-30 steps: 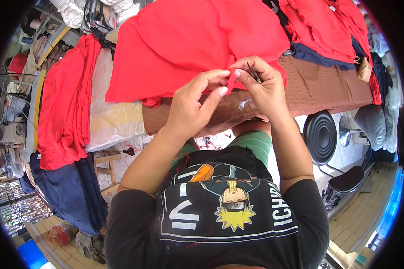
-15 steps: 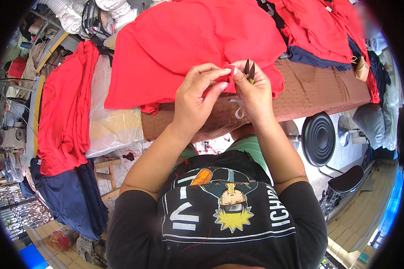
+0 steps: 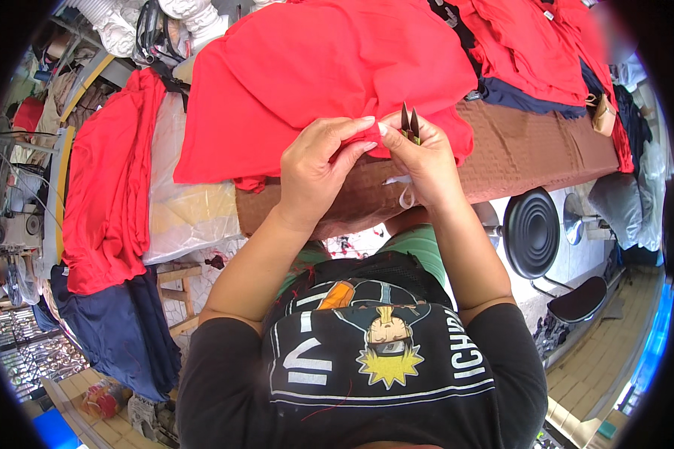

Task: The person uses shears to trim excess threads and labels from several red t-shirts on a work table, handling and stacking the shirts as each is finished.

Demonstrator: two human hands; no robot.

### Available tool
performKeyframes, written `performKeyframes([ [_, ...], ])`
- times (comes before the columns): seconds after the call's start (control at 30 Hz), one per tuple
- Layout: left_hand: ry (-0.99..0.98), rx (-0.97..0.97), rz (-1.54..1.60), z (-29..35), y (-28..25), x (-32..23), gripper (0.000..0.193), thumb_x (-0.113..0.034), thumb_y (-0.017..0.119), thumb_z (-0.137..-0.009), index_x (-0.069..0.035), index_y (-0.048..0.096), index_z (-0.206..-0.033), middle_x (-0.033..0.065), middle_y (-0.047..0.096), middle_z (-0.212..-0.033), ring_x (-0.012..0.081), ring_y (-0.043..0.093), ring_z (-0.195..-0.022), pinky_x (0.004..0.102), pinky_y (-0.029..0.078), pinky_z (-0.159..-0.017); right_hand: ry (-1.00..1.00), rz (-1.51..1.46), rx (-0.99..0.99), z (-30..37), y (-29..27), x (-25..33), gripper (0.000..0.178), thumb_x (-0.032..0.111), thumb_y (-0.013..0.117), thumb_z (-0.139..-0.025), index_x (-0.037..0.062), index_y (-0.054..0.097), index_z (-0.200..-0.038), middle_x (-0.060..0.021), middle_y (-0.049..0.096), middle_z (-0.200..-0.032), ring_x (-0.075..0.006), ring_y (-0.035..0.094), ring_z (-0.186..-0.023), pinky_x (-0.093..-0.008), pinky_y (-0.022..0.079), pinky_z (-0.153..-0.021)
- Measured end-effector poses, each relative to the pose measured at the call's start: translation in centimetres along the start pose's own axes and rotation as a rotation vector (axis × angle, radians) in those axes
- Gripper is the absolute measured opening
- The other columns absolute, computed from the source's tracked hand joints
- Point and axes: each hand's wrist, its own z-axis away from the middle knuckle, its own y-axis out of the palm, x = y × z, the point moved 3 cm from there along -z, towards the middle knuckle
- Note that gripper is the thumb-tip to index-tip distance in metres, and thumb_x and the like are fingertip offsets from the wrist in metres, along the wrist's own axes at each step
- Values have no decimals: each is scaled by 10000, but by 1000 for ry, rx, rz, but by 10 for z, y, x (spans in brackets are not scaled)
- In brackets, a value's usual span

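Note:
A large red garment (image 3: 307, 67) is spread over the brown-covered table in front of me. My left hand (image 3: 311, 165) pinches its near edge between thumb and fingers. Close beside it, my right hand (image 3: 430, 161) is closed around small thread snips (image 3: 410, 126), their dark pointed blades sticking up past the fingers. The right thumb tip meets the same bit of red cloth. Most of the snips' green handle is hidden in the palm. A white ribbon loop (image 3: 407, 196) hangs below the right hand.
More red garments (image 3: 528, 52) lie on dark blue cloth at the far right. Red clothing (image 3: 116, 179) and a navy piece (image 3: 123, 329) drape at the left, beside a plastic-wrapped package (image 3: 191, 217). A round black stool (image 3: 532, 232) stands right of the brown table cover (image 3: 539, 153).
Both hands have shifted slightly, the left one a little to the left. The snips' blades are closer together and more upright. The white loop hangs a bit lower.

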Motion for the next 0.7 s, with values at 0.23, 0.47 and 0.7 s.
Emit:
performKeyframes([
  [0.23, -399, -10, 273, 8, -1, 8, 203, -71, 702, -864, 3, 695, -1053, 45, 703, -956, 96, 627, -902, 237, 489, -825, -302, 324, -35, 6, -2, 14, 193, 141, 662, -900, 7, 613, -1030, -44, 624, -913, -90, 565, -794, -241, 458, -690],
  [0.47, -454, 1, 400, 9, 0, 7, 193, -99, 689, -884, -7, 698, -1053, 37, 697, -973, 87, 617, -916, 234, 480, -839, -426, 496, 42, 21, 4, 26, 224, 70, 650, -879, 8, 614, -1091, -104, 598, -927, -198, 616, -841, -289, 488, -753],
  [0.7, -449, -11, 399, 10, 0, 7, 190, -114, 703, -870, -12, 707, -1030, 52, 695, -938, 99, 620, -886, 243, 480, -816, -497, 559, 70, 19, 5, 29, 225, 24, 641, -867, -1, 619, -1089, -124, 608, -953, -236, 636, -864, -311, 509, -756],
])
